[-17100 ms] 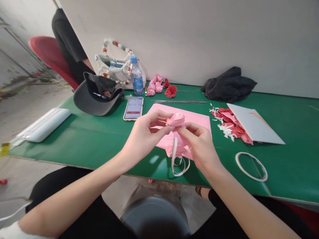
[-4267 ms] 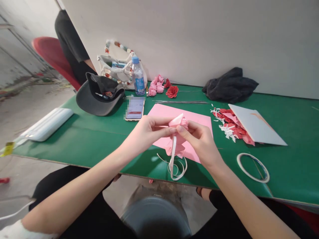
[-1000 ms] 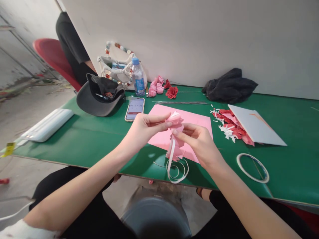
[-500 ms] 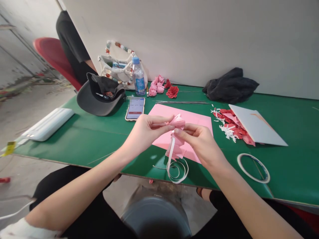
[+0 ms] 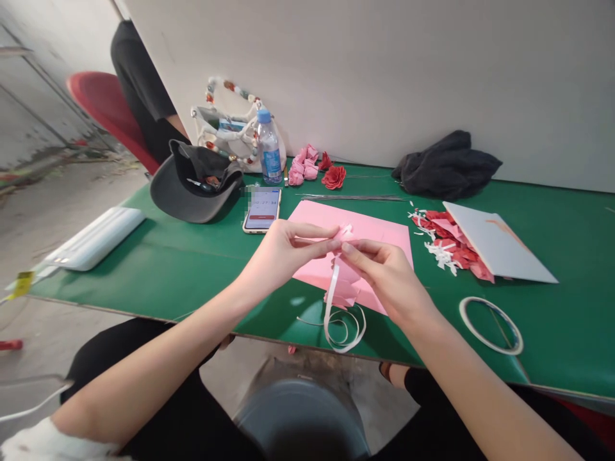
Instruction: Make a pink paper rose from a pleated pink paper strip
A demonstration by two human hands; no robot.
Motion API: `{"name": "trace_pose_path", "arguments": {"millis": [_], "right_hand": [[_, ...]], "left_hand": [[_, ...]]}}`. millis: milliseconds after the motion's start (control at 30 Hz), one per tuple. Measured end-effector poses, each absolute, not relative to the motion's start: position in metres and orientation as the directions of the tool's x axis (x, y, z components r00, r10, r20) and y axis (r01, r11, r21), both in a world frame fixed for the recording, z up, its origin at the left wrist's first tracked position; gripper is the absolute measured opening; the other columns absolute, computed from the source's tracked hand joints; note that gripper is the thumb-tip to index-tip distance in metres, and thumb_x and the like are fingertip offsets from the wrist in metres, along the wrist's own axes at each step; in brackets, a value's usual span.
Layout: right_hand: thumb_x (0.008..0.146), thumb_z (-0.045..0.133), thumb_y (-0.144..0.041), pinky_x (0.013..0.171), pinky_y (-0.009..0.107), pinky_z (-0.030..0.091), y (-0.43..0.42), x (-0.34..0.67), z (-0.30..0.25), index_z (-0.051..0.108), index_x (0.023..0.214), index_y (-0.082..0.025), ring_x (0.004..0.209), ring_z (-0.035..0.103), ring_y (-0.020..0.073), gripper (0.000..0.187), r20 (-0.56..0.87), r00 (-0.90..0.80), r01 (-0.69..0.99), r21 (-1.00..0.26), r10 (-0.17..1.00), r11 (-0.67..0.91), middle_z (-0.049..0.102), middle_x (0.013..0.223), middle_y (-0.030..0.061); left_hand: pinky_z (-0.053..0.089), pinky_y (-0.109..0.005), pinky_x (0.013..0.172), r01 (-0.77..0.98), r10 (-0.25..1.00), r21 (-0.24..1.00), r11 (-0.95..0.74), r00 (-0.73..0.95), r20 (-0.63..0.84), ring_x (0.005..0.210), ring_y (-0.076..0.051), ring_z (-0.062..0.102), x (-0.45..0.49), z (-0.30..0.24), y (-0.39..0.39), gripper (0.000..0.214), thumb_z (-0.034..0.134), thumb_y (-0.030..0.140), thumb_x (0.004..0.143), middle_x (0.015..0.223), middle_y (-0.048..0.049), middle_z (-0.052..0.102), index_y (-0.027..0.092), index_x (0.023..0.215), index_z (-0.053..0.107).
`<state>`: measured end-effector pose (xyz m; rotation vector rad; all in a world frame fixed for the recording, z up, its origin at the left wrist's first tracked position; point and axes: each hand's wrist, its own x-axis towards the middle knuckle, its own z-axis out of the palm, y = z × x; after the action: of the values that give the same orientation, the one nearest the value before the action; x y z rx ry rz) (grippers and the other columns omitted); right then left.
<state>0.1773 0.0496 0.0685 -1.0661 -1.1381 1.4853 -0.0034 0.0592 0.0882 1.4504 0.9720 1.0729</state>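
Left hand (image 5: 288, 253) and right hand (image 5: 384, 274) close together above pink paper sheet (image 5: 375, 224). Both hands nearly closed, thumb pressed against fingers, pinching small pink paper flower (image 5: 344, 237); flower sits between fingertips, partly hidden by them. White paper strip (image 5: 331, 298) hangs down from flower, lower end curls in loose coil on green table mat (image 5: 144, 256). Smartphone (image 5: 262, 210) just beside sheet, on left. Red paper scraps (image 5: 449, 240) and ring of white tape (image 5: 490, 326) lie to right, apart from hands.
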Motion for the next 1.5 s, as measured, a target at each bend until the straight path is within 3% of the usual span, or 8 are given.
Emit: {"name": "trace_pose_path", "arguments": {"millis": [233, 333, 433, 533, 700, 1000, 1233, 1500], "right_hand": [[0.078, 0.078, -0.045, 0.085, 0.034, 0.054, 0.049, 0.178, 0.07, 0.078, 0.095, -0.021, 0.097, 0.071, 0.0226, 0.03, -0.075, -0.222, -0.153, -0.982, 0.972, -0.111, 0.078, 0.096, 0.0072], [0.08, 0.076, -0.046, 0.09, 0.035, 0.053, 0.05, 0.179, 0.068, 0.078, 0.093, -0.022, 0.097, 0.071, 0.0222, 0.027, -0.039, -0.22, -0.155, -0.985, 0.975, -0.074, 0.078, 0.096, 0.0066], [0.08, 0.076, -0.044, 0.089, 0.035, 0.053, 0.05, 0.179, 0.068, 0.078, 0.086, -0.022, 0.092, 0.071, 0.0209, 0.023, 0.006, -0.221, -0.161, -0.986, 0.975, -0.03, 0.077, 0.092, 0.0054], [0.081, 0.075, -0.043, 0.087, 0.033, 0.054, 0.05, 0.179, 0.071, 0.077, 0.085, -0.022, 0.089, 0.071, 0.0196, 0.021, 0.033, -0.227, -0.157, -0.988, 0.973, -0.003, 0.077, 0.09, 0.0042], [0.081, 0.075, -0.042, 0.083, 0.031, 0.055, 0.051, 0.181, 0.074, 0.077, 0.086, -0.023, 0.087, 0.07, 0.0181, 0.02, 0.055, -0.222, -0.114, -0.993, 0.973, 0.03, 0.076, 0.089, 0.0026], [0.071, 0.082, -0.049, 0.067, 0.031, 0.054, 0.046, 0.179, 0.077, 0.059, 0.1, -0.023, 0.076, 0.072, 0.0205, 0.045, -0.056, -0.107, -0.128, -0.989, 0.993, -0.07, 0.077, 0.081, 0.0026], [0.072, 0.082, -0.036, 0.072, 0.027, 0.053, 0.048, 0.178, 0.073, 0.066, 0.087, -0.021, 0.079, 0.065, 0.0142, 0.026, 0.028, -0.142, -0.04, -0.999, 0.989, 0.023, 0.068, 0.08, -0.001], [0.073, 0.081, -0.037, 0.072, 0.033, 0.054, 0.048, 0.184, 0.081, 0.068, 0.094, -0.02, 0.08, 0.069, 0.0188, 0.03, 0.011, -0.2, 0.113, -0.993, 0.98, 0.034, 0.072, 0.086, 0.0033]], "left_hand": [[0.062, -0.032, 0.085, 0.043, 0.94, 0.956, -0.291, 0.2, 0.278, 0.096, -0.023, 0.072, 0.003, 0.085, 0.053, 0.02, 0.082, 0.027, 0.076, 0.102, -0.0048, 0.078, 0.023, 0.096, 0.081], [0.062, -0.032, 0.087, 0.112, 0.939, 0.938, -0.327, 0.149, 0.309, 0.095, -0.021, 0.073, 0.008, 0.084, 0.047, 0.032, 0.078, 0.024, 0.08, 0.104, -0.0045, 0.076, 0.024, 0.112, 0.076], [0.061, -0.032, 0.088, 0.127, 0.956, 0.953, -0.275, 0.137, 0.258, 0.093, -0.021, 0.074, 0.007, 0.089, 0.046, 0.048, 0.079, 0.022, 0.078, 0.103, -0.0044, 0.077, 0.024, 0.125, 0.069], [0.059, -0.034, 0.089, 0.114, 0.966, 0.975, -0.19, 0.199, 0.165, 0.099, -0.025, 0.073, 0.002, 0.095, 0.049, 0.037, 0.078, 0.032, 0.081, 0.11, -0.0078, 0.076, 0.02, 0.116, 0.074], [0.058, -0.037, 0.091, 0.088, 0.908, 0.99, -0.111, 0.414, 0.064, 0.104, -0.026, 0.071, -0.006, 0.097, 0.054, 0.033, 0.071, 0.038, 0.087, 0.108, -0.003, 0.077, 0.027, 0.118, 0.074], [0.057, -0.036, 0.092, 0.072, 0.934, 0.976, -0.204, 0.314, 0.172, 0.107, -0.028, 0.07, -0.002, 0.103, 0.05, 0.031, 0.074, 0.036, 0.085, 0.107, -0.0032, 0.078, 0.025, 0.114, 0.076], [0.058, -0.029, 0.085, 0.02, 0.953, 0.982, -0.187, 0.248, 0.176, 0.103, -0.024, 0.071, -0.008, 0.106, 0.051, 0.026, 0.074, 0.034, 0.085, 0.107, -0.0032, 0.078, 0.025, 0.109, 0.078], [0.058, -0.032, 0.09, 0.059, 0.924, 0.99, -0.128, 0.369, 0.097, 0.105, -0.026, 0.072, -0.012, 0.109, 0.056, 0.03, 0.073, 0.036, 0.086, 0.105, -0.0036, 0.079, 0.027, 0.114, 0.076]]}}
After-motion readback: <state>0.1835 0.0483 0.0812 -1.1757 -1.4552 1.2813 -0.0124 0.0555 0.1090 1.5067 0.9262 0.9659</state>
